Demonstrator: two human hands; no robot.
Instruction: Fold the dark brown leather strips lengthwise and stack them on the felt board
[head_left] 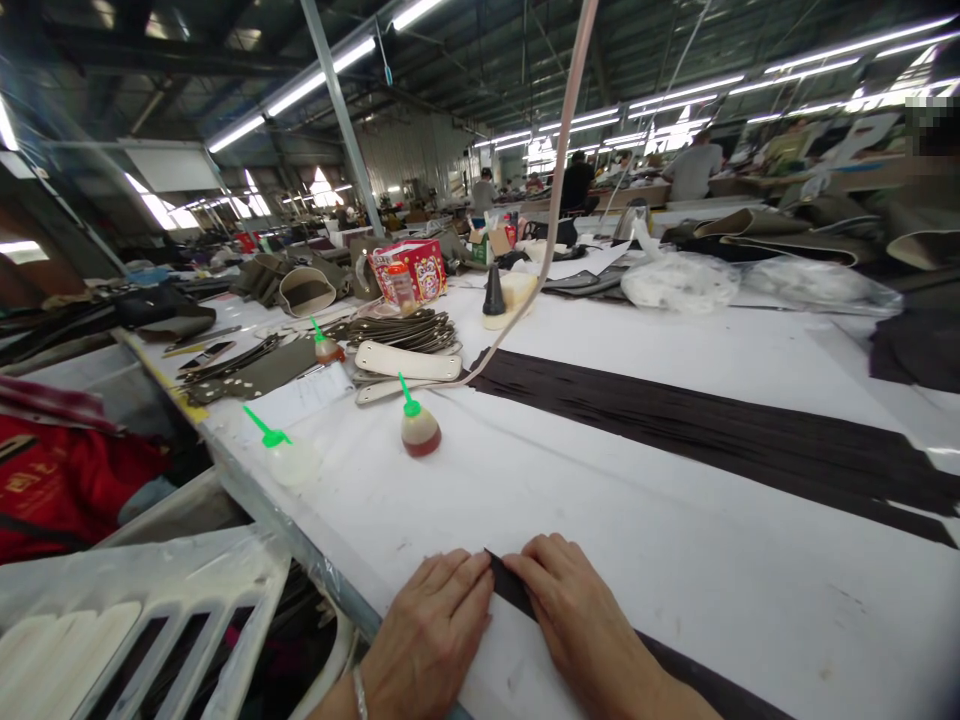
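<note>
A long dark brown strip of material (513, 588) lies on the white table, its narrow end between my hands. My left hand (439, 625) is closed at the left edge of that end, fingers pressed together. On the other side my right hand (581, 610) pinches the strip, thumb and fingers curled over it. From under my right forearm the strip runs on towards the lower right. Beyond my hands lies a stack of similar dark strips (675, 420). My fingers hide part of the held end.
Squeeze bottles with green nozzles, one holding reddish-brown liquid (420, 435), stand left of centre. Behind them are pale leather pieces (409, 361) and a red patterned box (420, 268). A pinkish hose (559, 180) hangs onto the table. A white plastic chair (217, 560) stands lower left.
</note>
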